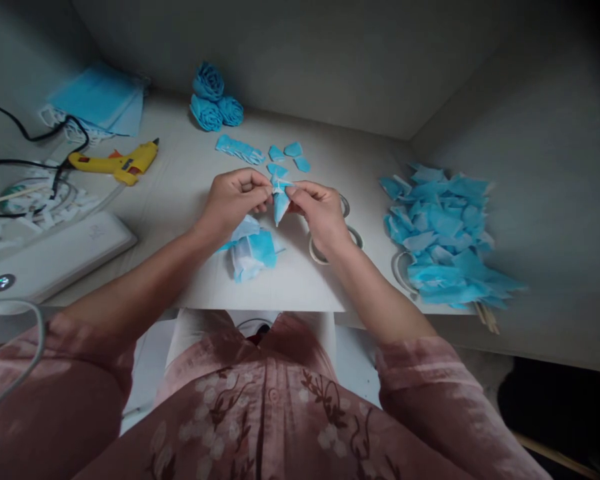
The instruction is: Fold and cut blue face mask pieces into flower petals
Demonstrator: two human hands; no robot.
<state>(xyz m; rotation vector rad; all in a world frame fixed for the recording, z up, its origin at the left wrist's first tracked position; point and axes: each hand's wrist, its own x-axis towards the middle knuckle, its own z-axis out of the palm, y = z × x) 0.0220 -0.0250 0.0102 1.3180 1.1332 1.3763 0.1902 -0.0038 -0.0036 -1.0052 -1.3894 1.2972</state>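
Note:
A small blue-and-white folded piece [281, 200], pointed at its lower end, is held up between my two hands over the table. My left hand [237, 200] pinches at its left edge, fingers closed. On its right side, my right hand [317, 208] grips it between thumb and fingers. Just beyond lie several small blue cut pieces [293, 149] and a pleated blue strip [240, 149]. Nearer my body, below my left hand, rests a crumpled blue-and-white piece [254, 255]. Rolls of tape [319, 250] lie partly hidden under my right hand and wrist.
Three blue rosettes [209, 81] stand at the back. To the left are blue masks [97, 100], a yellow glue gun [139, 162], cables, white scraps and a white power bank [55, 257]. A heap of blue pieces [440, 227] with sticks [487, 317] lies right.

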